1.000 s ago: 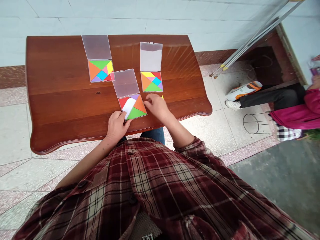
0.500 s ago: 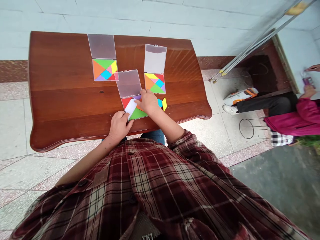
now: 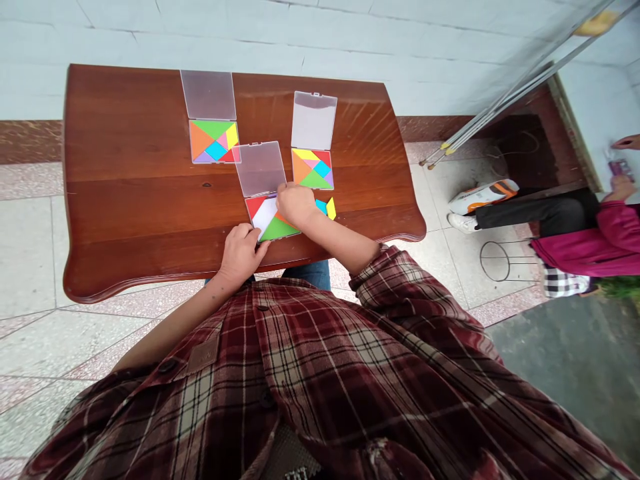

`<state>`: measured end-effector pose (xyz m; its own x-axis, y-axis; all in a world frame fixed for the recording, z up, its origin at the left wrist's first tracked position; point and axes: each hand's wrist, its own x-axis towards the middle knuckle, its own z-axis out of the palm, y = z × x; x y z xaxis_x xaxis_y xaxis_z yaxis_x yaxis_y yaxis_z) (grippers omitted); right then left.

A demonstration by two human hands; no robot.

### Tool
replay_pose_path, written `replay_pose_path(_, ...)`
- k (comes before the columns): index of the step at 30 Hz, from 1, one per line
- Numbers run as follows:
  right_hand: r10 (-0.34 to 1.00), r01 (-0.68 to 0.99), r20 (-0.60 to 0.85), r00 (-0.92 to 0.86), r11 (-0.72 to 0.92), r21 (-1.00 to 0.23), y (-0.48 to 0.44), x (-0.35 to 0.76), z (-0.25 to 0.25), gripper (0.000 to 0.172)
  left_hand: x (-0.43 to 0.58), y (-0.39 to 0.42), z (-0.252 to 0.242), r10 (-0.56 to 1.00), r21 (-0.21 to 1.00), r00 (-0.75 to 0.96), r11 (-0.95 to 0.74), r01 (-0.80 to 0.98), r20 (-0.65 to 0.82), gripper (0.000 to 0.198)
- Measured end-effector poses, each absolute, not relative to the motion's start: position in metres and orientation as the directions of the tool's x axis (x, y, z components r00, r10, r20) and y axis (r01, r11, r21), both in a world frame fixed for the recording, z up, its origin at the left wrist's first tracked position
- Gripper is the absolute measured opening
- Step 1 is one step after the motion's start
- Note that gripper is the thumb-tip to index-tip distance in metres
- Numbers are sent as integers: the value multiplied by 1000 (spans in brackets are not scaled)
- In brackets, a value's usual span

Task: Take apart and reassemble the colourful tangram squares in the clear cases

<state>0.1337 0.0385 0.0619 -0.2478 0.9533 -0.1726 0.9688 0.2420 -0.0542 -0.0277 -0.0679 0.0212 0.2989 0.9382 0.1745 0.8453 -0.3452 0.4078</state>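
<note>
We find the left hand [image 3: 241, 250] half-curled on the 7 o'clock corner of the square clear-plastic tangram tray [image 3: 263, 215]. The right hand [image 3: 297, 203] is curled at 1 o'clock, grasp unclear. The coloured tiles [image 3: 277, 229] seem light and slick: pinch edges.

The right hand [image 3: 297, 203] covers the near tray [image 3: 267, 225] at its 1 o'clock corner, so the pieces beneath, and whether the fingers pinch one, cannot be told. A blue piece [image 3: 321, 206] shows only as a sliver at that hand's 3 o'clock. The left hand [image 3: 243, 250] hides the tray's 7 o'clock corner. At the picture's 3 o'clock the edge cuts off a pink sleeve [image 3: 595, 240], whose hand holds something too blurred to name.
</note>
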Motion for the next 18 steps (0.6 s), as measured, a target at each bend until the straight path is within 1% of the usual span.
replay_pose_path(5, 935, 954, -188, -299, 295, -50, 44, 142, 58, 37, -28, -68, 21, 939, 396, 303, -344, 851, 166, 29)
replay_pose_path(9, 921, 935, -170, -351, 338, -105, 43, 140, 59, 36, -29, -68, 21, 936, 385, 308, -350, 854, 170, 29)
replay_pose_path(11, 913, 928, -172, -370, 355, -112, 44, 139, 64, 34, -29, -68, 22, 938, 387, 305, -347, 855, 165, 28)
replay_pose_path(13, 924, 935, -161, -347, 328, -137, 46, 146, 71, 30, -29, -68, 23, 940, 394, 301, -341, 854, 161, 27)
replay_pose_path(15, 951, 940, -119, -285, 254, -227, 49, 164, 81, 25, -29, -68, 23, 941, 398, 297, -337, 853, 161, 26)
replay_pose_path(18, 988, 900, -26, -152, 128, -418, 49, 209, 90, 18, -29, -68, 24, 940, 390, 296, -339, 856, 168, 25)
